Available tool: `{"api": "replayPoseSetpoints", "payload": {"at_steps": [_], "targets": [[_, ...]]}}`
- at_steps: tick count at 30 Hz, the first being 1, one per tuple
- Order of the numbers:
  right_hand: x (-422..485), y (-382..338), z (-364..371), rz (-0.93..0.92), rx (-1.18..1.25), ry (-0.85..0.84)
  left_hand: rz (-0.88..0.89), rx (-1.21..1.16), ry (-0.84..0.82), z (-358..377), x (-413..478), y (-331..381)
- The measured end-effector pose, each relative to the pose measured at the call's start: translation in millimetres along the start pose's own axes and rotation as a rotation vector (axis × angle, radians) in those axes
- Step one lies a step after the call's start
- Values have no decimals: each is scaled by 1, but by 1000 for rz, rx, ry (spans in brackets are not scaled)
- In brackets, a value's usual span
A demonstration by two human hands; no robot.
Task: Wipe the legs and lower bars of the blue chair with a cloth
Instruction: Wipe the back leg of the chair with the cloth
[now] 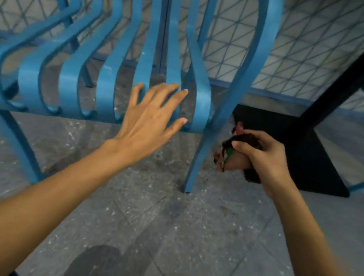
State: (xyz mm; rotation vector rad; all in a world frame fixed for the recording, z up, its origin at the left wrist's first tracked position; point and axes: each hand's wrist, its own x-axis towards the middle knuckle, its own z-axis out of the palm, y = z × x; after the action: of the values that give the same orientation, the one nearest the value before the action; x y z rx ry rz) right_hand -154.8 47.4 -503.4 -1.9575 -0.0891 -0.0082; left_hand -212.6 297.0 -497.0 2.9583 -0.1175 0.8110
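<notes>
A blue metal chair with curved flat slats (106, 90) stands on a grey speckled tile floor (161, 219), in front of a blue diamond-mesh fence (301, 49). The left hand (151, 115) is released, with its fingers straight and spread. It reaches over the front edge of the seat, fingertips over the slats; whether they touch the metal cannot be told. The right hand (262, 157) is clenched around a bunched dark cloth with red and green patches (243, 141) and holds it just beside the chair's front right leg (199, 160) - close, yet contact is unclear. Behind that hand lies a flat black square base (307, 155), from which a black post (359, 67) rises.
</notes>
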Motion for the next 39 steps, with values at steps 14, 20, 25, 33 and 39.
{"api": "replayPoseSetpoints", "payload": {"at_steps": [14,20,25,33,39], "targets": [[31,84,80,-855,-670,204,154,149,56,28,32,-13],[56,36,32,-1144,-822,63,158,125,134,33,33,-11],[53,65,52,-1091,-792,49,153,132,156,34,33,-9],[47,78,58,-1067,-912,43,148,149,165,34,31,-8],[52,60,51,-1065,-783,252,117,127,170,36,32,-4]]}}
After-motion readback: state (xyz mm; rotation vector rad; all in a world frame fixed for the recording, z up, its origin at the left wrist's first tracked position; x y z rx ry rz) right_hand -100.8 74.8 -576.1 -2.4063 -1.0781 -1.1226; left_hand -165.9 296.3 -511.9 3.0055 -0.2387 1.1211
